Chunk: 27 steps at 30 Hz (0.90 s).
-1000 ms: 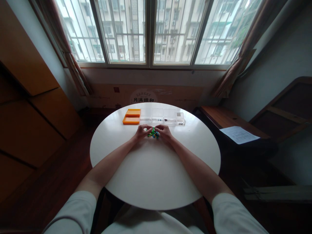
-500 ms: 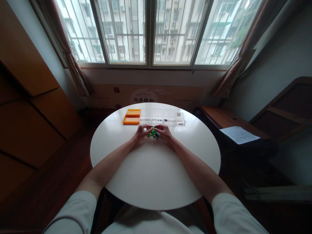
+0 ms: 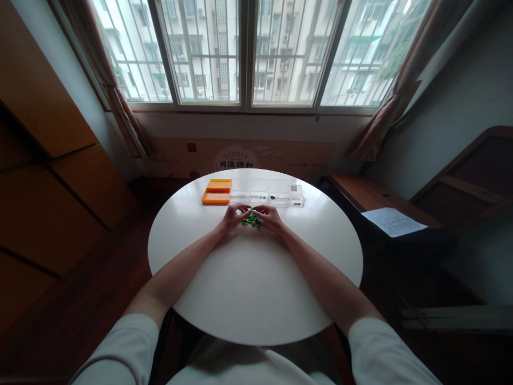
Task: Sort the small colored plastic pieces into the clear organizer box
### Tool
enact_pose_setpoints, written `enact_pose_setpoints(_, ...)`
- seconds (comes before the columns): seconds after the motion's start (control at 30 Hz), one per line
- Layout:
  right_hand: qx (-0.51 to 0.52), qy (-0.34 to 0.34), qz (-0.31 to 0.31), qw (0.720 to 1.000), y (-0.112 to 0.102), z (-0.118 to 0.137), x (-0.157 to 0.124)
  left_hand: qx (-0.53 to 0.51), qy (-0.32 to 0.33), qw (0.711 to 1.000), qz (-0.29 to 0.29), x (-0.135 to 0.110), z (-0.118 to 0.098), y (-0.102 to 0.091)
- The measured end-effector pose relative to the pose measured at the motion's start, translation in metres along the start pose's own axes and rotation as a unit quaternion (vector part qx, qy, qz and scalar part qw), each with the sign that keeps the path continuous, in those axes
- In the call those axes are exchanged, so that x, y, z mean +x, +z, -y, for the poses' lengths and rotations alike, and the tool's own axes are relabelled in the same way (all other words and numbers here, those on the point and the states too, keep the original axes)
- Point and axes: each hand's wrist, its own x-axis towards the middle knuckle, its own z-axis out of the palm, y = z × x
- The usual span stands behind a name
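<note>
My left hand [image 3: 232, 215] and my right hand [image 3: 271, 215] meet over the far half of the white round table [image 3: 256, 278]. Between their closed fingertips is a small green piece [image 3: 251, 209], too tiny to tell its kind. Just below the fingers lies a heap of small green, blue and yellow pieces [image 3: 251, 221]. Behind the hands stand an orange open case [image 3: 217, 192] and clear plastic boxes [image 3: 259, 187] with their lids up. A few tiny dark bits lie in some of the clear boxes.
A brown bench [image 3: 348, 192] stands to the right, with printed paper [image 3: 393, 221] at its near end. Wooden cabinets [image 3: 36, 203] fill the left side. A long printed carton [image 3: 168, 152] leans under the barred window [image 3: 246, 48].
Both hands stay in nearly the same place, with only a slight shift of the fingers and the green piece. The heap and boxes look unchanged.
</note>
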Motion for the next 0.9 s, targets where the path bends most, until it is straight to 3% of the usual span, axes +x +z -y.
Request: enact_pose_setpoints(0.9,-0.010,-0.008,-0.015,1.000,-0.001,-0.010,0.003,-0.003,-0.023,0.999,-0.035,0.001,-0.003,0.000)
